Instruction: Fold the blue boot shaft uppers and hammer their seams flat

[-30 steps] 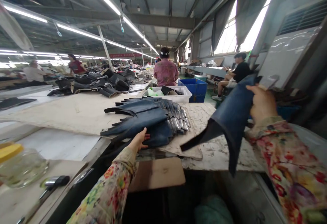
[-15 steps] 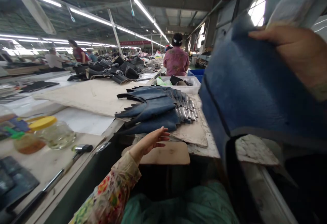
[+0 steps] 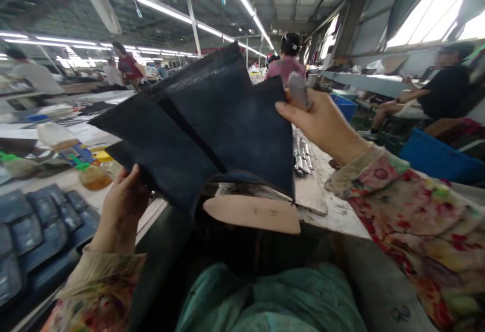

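A large dark blue leather piece with a black strip across it is stretched between my hands. My left hand pinches its lower left corner, thumb on top. At its upper right edge my right hand grips it between thumb and fingers. A small pale, blurred object shows at the right fingers; I cannot tell what it is. Below the piece a tan board juts out over my lap. The stack of pieces behind is mostly hidden, with only its shiny clear ends showing.
At the left lie overlapping dark blue pieces. Beyond them stand a green-topped bottle and a yellow-lidded jar. A blue bin is at the right, near a seated person. Another person sits ahead.
The leather piece has swung from the right to in front of me. My left hand, open and empty before, has moved left and now holds its corner. The view has turned right.
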Demonstrator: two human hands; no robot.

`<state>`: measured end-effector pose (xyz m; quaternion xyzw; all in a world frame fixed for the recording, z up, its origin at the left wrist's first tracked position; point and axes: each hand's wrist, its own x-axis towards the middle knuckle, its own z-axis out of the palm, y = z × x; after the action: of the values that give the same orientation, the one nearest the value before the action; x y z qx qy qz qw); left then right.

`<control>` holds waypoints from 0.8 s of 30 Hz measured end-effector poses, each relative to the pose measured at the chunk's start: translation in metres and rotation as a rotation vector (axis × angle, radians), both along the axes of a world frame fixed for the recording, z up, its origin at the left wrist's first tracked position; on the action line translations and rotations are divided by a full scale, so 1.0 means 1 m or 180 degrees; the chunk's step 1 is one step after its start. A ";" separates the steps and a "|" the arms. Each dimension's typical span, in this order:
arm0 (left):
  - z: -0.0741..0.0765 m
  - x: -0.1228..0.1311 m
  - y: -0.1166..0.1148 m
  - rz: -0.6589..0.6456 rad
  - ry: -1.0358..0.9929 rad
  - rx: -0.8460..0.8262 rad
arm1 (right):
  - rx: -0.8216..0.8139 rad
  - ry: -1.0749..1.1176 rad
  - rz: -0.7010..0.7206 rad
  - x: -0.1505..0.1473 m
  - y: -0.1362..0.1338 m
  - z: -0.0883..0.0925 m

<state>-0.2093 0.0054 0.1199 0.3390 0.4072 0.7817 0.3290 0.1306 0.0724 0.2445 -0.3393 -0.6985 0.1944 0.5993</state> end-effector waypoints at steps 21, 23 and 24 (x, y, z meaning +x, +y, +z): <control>-0.139 0.063 0.006 -0.1229 -0.0965 -0.2085 | -0.1117 -0.2398 0.0453 0.059 0.029 -0.116; -0.142 0.066 0.006 -0.1197 -0.0975 -0.2041 | -0.1020 -0.1973 0.0486 0.054 0.023 -0.113; -0.145 0.065 0.004 -0.1214 -0.0980 -0.1994 | -0.0909 -0.1791 0.0477 0.049 0.019 -0.108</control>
<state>-0.1442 0.0093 -0.0251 0.1706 0.5016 0.5862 0.6129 0.1799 0.0917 0.1361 -0.4079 -0.8255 0.2326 0.3131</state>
